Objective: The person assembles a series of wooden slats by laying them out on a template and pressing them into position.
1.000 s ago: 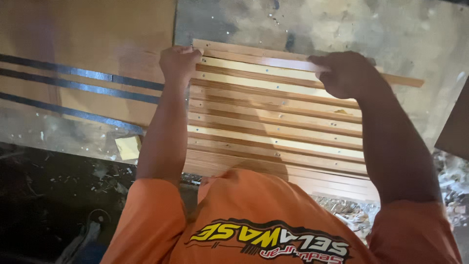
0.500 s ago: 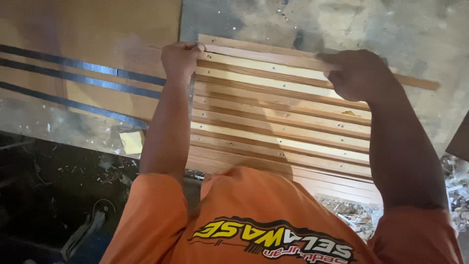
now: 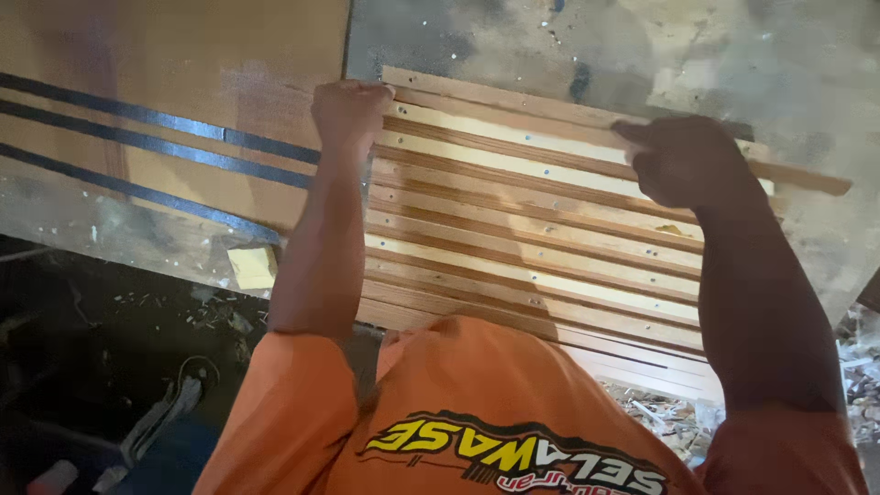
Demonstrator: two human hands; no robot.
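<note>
— What lies nearest the camera?

— An orange shirt (image 3: 477, 412), then one slatted wooden panel (image 3: 532, 266) of roughly a dozen strips, flat on the workbench (image 3: 183, 55).

— And the two hands?

— The left hand (image 3: 348, 112) is fisted on the panel's far left corner. The right hand (image 3: 683, 160) is closed around one loose wooden strip (image 3: 797, 176) at the far edge.

— Anything else?

— One small yellow block (image 3: 252, 267) beside the left arm; three dark stripes (image 3: 137, 147) cross the bench.
</note>
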